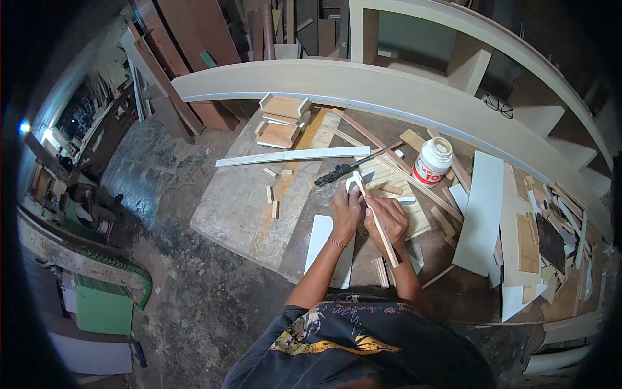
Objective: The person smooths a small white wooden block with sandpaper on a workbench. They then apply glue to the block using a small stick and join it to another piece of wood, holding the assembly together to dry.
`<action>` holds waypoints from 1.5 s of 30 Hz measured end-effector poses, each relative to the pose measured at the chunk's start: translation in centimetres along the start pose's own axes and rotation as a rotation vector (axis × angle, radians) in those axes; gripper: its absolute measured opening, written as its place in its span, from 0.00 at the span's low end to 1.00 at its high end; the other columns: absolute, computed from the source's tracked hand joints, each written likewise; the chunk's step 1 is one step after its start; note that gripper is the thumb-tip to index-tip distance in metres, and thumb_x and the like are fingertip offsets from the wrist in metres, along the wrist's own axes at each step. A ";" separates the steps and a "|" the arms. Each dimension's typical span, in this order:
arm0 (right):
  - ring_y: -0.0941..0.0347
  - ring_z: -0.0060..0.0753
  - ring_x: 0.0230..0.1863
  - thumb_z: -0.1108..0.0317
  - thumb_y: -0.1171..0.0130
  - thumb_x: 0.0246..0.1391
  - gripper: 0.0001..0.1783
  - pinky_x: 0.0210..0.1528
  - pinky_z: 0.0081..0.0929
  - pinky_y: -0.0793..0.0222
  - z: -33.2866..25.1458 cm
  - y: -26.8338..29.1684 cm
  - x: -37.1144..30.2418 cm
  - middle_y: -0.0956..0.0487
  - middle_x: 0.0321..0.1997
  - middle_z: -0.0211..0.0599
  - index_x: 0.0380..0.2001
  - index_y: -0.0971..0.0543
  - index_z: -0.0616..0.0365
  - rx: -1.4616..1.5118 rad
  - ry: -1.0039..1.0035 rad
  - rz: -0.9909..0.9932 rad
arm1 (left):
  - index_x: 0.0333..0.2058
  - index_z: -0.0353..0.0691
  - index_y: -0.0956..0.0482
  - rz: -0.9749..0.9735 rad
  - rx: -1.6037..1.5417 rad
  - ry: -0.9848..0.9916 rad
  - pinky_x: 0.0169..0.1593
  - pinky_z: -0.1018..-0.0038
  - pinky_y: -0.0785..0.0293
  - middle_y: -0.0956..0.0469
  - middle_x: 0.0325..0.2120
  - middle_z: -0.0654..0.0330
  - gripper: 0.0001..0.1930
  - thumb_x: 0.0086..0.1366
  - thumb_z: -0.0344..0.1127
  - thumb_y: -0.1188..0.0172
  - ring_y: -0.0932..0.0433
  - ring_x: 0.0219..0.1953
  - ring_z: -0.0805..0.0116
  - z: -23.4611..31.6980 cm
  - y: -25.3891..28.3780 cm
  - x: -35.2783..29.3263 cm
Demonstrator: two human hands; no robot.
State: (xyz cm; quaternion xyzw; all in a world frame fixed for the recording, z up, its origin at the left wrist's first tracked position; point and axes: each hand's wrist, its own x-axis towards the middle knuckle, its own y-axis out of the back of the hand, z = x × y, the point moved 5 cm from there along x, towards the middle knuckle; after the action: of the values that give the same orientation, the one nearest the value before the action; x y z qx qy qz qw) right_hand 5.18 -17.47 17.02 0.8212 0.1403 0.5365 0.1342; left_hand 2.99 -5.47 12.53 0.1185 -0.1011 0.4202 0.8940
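Observation:
My right hand (389, 223) grips a thin wooden stick (382, 236) that slants from its upper tip down across the palm. Close beside it, my left hand (345, 211) is closed on a small white piece (352, 181), right at the stick's upper tip. The fingers partly cover this piece, and whether the stick touches it I cannot tell. An uncapped white glue jar (434, 162) with a red label stands to the right of the hands. A dark-handled tool (334, 174) with a long thin shaft lies just beyond my left hand.
Several small wood blocks (275, 209) lie left of my hands, near a long white strip (291, 156). Two small tray-like wooden assemblies (280, 133) are stacked farther back. White panels (479, 217) and offcuts crowd the right side; a large pale cabinet frame (414, 87) borders the back.

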 end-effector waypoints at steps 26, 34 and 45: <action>0.30 0.37 0.34 0.79 0.42 0.34 0.20 0.35 0.28 0.33 -0.3 -0.1 -0.1 0.27 0.35 0.40 0.37 0.26 0.62 -0.067 0.029 -0.034 | 0.32 0.30 0.33 -0.090 0.412 -0.178 0.28 0.58 0.36 0.30 0.16 0.41 0.10 0.56 0.32 0.52 0.30 0.21 0.44 -0.5 -0.3 -0.6; 0.31 0.37 0.34 0.80 0.42 0.31 0.22 0.36 0.28 0.33 -0.3 -0.1 -0.2 0.27 0.35 0.38 0.37 0.26 0.60 -0.041 0.008 -0.066 | 0.27 0.30 0.34 -0.008 0.410 -0.326 0.22 0.58 0.37 0.31 0.14 0.41 0.07 0.54 0.29 0.50 0.31 0.18 0.44 0.5 0.1 -0.3; 0.31 0.37 0.32 0.79 0.43 0.32 0.19 0.34 0.28 0.33 -0.9 0.8 -0.2 0.27 0.32 0.38 0.35 0.26 0.62 0.061 0.021 -0.150 | 0.25 0.30 0.34 0.072 0.435 -0.240 0.21 0.59 0.38 0.32 0.13 0.42 0.08 0.55 0.31 0.50 0.31 0.17 0.44 -1.0 0.7 0.5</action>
State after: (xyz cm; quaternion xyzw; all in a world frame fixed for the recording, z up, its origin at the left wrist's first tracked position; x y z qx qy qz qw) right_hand 4.32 -18.22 17.53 0.8065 0.2192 0.5290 0.1475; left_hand 2.84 -4.33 11.86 0.3532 -0.1179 0.4468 0.8135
